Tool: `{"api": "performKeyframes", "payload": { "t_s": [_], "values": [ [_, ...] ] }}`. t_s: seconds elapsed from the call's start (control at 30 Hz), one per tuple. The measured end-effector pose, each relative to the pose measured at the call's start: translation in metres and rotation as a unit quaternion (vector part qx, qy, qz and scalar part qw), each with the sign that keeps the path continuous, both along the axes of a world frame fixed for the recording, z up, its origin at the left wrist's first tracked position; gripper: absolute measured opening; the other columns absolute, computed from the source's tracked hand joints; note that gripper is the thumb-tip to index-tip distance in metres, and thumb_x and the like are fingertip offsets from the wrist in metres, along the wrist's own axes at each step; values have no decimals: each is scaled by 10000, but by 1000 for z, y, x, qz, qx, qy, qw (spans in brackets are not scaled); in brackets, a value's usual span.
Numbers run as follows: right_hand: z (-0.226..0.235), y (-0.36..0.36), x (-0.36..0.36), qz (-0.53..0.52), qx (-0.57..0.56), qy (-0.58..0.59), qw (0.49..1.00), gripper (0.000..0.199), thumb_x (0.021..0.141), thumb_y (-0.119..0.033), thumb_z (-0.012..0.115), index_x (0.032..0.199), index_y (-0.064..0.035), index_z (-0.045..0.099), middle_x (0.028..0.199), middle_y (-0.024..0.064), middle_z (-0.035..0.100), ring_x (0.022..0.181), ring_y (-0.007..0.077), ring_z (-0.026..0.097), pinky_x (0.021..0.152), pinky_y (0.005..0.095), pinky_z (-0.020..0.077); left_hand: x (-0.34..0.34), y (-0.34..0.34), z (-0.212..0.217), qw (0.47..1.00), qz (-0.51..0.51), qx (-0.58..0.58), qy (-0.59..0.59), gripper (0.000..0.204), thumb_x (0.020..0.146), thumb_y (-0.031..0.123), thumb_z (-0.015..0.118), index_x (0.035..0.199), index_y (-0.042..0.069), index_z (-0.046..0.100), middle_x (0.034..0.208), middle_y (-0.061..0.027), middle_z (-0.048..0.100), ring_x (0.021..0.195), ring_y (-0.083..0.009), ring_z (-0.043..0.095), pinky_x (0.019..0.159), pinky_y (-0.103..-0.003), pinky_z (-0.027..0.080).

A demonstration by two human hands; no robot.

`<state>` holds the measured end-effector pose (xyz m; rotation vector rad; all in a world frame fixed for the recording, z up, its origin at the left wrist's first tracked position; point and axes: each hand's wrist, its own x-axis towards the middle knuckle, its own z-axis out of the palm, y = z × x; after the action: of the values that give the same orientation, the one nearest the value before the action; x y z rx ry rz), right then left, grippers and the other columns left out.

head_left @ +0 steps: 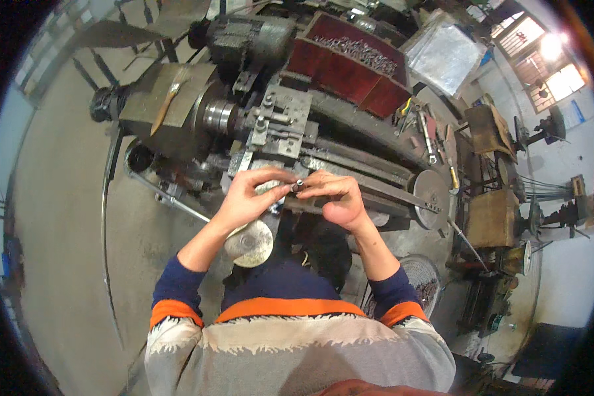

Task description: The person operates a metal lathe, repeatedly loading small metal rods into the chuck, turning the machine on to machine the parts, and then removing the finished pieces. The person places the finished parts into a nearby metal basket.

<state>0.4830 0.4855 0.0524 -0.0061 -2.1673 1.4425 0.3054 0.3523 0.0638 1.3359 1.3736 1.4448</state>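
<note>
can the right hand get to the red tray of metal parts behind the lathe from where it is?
Probably, with a long stretch. The right hand is pinching a small metal piece together with the left hand. The red tray lies beyond the lathe carriage, open-topped; nothing covers it.

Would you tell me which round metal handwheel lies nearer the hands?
The pale handwheel just under the left hand; the other handwheel stands farther right, at the lathe's end.

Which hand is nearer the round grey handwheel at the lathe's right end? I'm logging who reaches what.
Right. The right hand is beside the handwheel, just to its left; the left hand is farther left, beyond the small metal part both hands pinch.
</note>
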Motion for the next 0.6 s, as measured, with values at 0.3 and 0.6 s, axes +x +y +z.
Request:
{"api": "performKeyframes", "payload": {
  "t_s": [0.3, 0.6],
  "values": [
    [36, 159, -11, -227, 147, -69, 960, 301, 602, -131, 560, 847, -15, 692, 829, 105, 673, 791, 191, 631, 742, 313, 484, -45, -45, -18, 989, 97, -105, 43, 163, 804, 68, 620, 925, -39, 646, 824, -80, 670, 756, -108, 607, 685, -253, 481],
    [-7, 163, -16, -337, 307, -15, 890, 489, 570, -81, 599, 1055, -106, 649, 1225, 222, 519, 984, 291, 601, 793, 336, 489, -71, -59, -48, 940, 145, -133, 278, 287, 769, 135, 647, 1008, -21, 621, 914, -175, 655, 835, -282, 644, 725, -322, 487]
  ]
}}
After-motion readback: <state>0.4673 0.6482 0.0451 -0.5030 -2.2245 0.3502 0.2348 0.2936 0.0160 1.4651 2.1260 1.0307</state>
